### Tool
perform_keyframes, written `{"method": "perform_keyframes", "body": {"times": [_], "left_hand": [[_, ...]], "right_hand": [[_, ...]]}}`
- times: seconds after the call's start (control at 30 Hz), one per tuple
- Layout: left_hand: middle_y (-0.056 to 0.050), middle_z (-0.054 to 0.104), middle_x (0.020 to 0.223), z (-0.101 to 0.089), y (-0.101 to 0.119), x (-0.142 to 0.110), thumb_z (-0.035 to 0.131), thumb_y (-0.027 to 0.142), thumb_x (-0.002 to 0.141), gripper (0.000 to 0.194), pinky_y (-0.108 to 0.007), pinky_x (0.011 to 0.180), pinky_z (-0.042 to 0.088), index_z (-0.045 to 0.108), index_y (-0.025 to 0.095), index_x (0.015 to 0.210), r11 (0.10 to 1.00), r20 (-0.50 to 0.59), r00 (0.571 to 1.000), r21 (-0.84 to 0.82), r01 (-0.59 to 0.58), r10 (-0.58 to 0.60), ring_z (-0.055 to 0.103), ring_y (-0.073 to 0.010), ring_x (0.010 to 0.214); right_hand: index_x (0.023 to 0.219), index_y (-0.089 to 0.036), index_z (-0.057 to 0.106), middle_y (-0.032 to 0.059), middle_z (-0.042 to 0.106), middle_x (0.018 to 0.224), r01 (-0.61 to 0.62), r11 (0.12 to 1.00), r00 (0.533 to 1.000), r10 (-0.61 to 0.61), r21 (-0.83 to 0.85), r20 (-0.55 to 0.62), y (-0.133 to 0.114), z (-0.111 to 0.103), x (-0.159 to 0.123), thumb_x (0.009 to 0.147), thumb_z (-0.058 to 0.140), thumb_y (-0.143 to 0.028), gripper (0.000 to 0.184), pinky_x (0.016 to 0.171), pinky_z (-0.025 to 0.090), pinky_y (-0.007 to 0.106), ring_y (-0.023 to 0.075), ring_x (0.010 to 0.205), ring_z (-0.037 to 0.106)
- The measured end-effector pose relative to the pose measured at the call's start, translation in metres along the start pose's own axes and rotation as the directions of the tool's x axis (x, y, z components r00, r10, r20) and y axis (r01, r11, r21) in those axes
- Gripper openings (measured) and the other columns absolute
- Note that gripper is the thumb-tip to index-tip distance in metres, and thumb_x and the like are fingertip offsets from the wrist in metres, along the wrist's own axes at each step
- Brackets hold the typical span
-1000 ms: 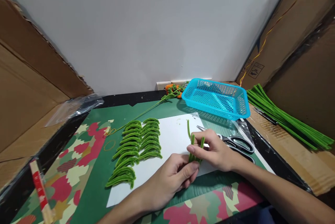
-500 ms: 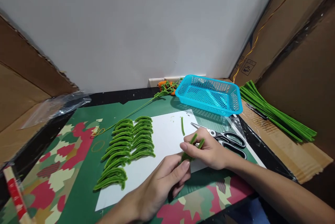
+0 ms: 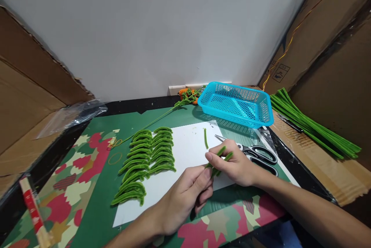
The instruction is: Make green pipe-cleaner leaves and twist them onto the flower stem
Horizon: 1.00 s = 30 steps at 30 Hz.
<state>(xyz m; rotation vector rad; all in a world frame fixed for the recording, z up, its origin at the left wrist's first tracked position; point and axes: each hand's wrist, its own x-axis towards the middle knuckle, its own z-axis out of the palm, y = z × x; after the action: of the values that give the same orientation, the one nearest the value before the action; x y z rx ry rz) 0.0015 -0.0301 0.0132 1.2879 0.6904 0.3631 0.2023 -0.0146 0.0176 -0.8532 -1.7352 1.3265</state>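
Between my two hands are short green pipe cleaner pieces [image 3: 219,151], their fuzzy ends sticking up past the right fingers. My left hand [image 3: 195,186] pinches their lower ends between thumb and fingers. Closed on the upper part is my right hand [image 3: 232,165]. One loose pipe cleaner piece [image 3: 205,138] lies on the white paper [image 3: 185,143] just beyond the hands. To the left, several curved green pipe cleaner pieces [image 3: 140,157] are laid out in two columns. Scissors [image 3: 259,155] with black and grey handles lie partly behind my right wrist.
A blue perforated basket [image 3: 236,114] stands at the back, beside orange and green fuzzy flowers [image 3: 187,95] on a long stem. On cardboard at right lie long green pipe cleaners [image 3: 313,124] and small black snips [image 3: 290,123]. A plastic bag [image 3: 74,116] rests at back left.
The whole view has shifted slightly, so the table appears further right. My hands remain closed on the pipe cleaner pieces, with the right hand a little further from the left.
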Motion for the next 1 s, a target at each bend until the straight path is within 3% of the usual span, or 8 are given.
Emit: {"method": "perform_keyframes", "body": {"times": [0.17, 0.3, 0.37, 0.47, 0.57, 0.7, 0.83, 1.0], "left_hand": [[0.003, 0.046, 0.065, -0.002, 0.003, 0.000, 0.045, 0.063, 0.105, 0.053, -0.021, 0.048, 0.032, 0.047, 0.019, 0.076, 0.998, 0.028, 0.999, -0.056, 0.020, -0.018, 0.042, -0.0082, 0.051], [-0.002, 0.058, 0.070, -0.003, 0.003, -0.001, 0.051, 0.061, 0.104, 0.052, -0.020, 0.049, 0.035, 0.064, 0.013, 0.090, 1.000, -0.016, 1.000, 0.004, 0.004, -0.003, 0.051, -0.0093, 0.056], [-0.003, 0.061, 0.071, -0.002, 0.002, 0.001, 0.055, 0.060, 0.103, 0.051, -0.019, 0.047, 0.035, 0.066, 0.012, 0.090, 0.999, -0.058, 0.998, 0.024, -0.037, 0.039, 0.053, -0.0087, 0.054], [-0.002, 0.062, 0.067, 0.000, 0.001, 0.004, 0.056, 0.060, 0.102, 0.052, -0.017, 0.042, 0.033, 0.062, 0.013, 0.081, 0.996, -0.126, 0.989, -0.016, -0.083, 0.080, 0.052, -0.0071, 0.047], [-0.001, 0.066, 0.068, 0.001, 0.001, 0.007, 0.058, 0.056, 0.102, 0.041, -0.015, 0.039, 0.037, 0.059, 0.016, 0.098, 0.984, -0.224, 0.969, -0.125, -0.130, 0.100, 0.057, -0.0085, 0.043], [0.003, 0.068, 0.069, 0.000, 0.003, 0.010, 0.060, 0.052, 0.102, 0.035, -0.014, 0.035, 0.039, 0.048, 0.023, 0.117, 0.955, -0.291, 0.947, -0.218, -0.202, 0.135, 0.062, -0.0117, 0.042], [0.003, 0.067, 0.069, -0.001, 0.003, 0.011, 0.057, 0.052, 0.104, 0.031, -0.013, 0.035, 0.041, 0.047, 0.023, 0.110, 0.957, -0.306, 0.941, -0.199, -0.211, 0.144, 0.062, -0.0106, 0.043], [0.002, 0.065, 0.076, 0.003, 0.001, 0.011, 0.056, 0.049, 0.105, 0.031, -0.014, 0.036, 0.041, 0.050, 0.020, 0.099, 0.982, -0.278, 0.953, -0.111, -0.152, 0.116, 0.057, -0.0073, 0.041]], "right_hand": [[0.058, -0.019, 0.040, -0.0064, 0.032, 0.057, 0.001, 1.000, 1.000, -0.001, 0.000, -0.022, -0.001, 0.000, 0.000, 0.099, 0.065, -0.055, 0.060, 0.050, 0.023, 0.024, 0.0074, 0.054, 0.027], [0.063, -0.019, 0.048, -0.0040, 0.051, 0.055, -0.090, 0.980, 0.994, 0.076, 0.177, 0.085, -0.002, 0.000, 0.000, 0.097, 0.067, -0.056, 0.055, 0.049, 0.036, 0.021, 0.0088, 0.049, 0.048], [0.068, -0.018, 0.054, -0.0022, 0.058, 0.057, -0.120, 0.956, 0.991, 0.102, 0.268, 0.083, -0.001, 0.000, 0.001, 0.094, 0.072, -0.056, 0.050, 0.048, 0.040, 0.020, 0.0105, 0.049, 0.056], [0.079, -0.017, 0.061, -0.0041, 0.059, 0.060, -0.056, 0.935, 0.996, 0.075, 0.351, -0.040, 0.002, -0.001, 0.004, 0.085, 0.084, -0.049, 0.041, 0.046, 0.041, 0.018, 0.0085, 0.048, 0.054], [0.090, -0.018, 0.064, -0.0045, 0.061, 0.069, 0.021, 0.915, 0.982, 0.057, 0.403, -0.180, 0.003, -0.001, 0.009, 0.079, 0.091, -0.041, 0.037, 0.043, 0.042, 0.018, 0.0067, 0.047, 0.051], [0.100, -0.020, 0.069, -0.0013, 0.063, 0.079, 0.104, 0.909, 0.952, 0.026, 0.404, -0.305, 0.005, -0.003, 0.014, 0.082, 0.089, -0.039, 0.032, 0.042, 0.050, 0.019, 0.0105, 0.058, 0.058], [0.094, -0.018, 0.074, 0.0018, 0.067, 0.083, 0.132, 0.927, 0.928, 0.009, 0.350, -0.372, 0.009, -0.004, 0.015, 0.083, 0.087, -0.037, 0.025, 0.045, 0.054, 0.021, 0.0117, 0.062, 0.061], [0.094, -0.018, 0.076, 0.0034, 0.071, 0.083, 0.069, 0.959, 0.933, 0.035, 0.273, -0.358, 0.008, 0.000, 0.011, 0.085, 0.085, -0.037, 0.023, 0.046, 0.054, 0.023, 0.0133, 0.062, 0.065]]}}
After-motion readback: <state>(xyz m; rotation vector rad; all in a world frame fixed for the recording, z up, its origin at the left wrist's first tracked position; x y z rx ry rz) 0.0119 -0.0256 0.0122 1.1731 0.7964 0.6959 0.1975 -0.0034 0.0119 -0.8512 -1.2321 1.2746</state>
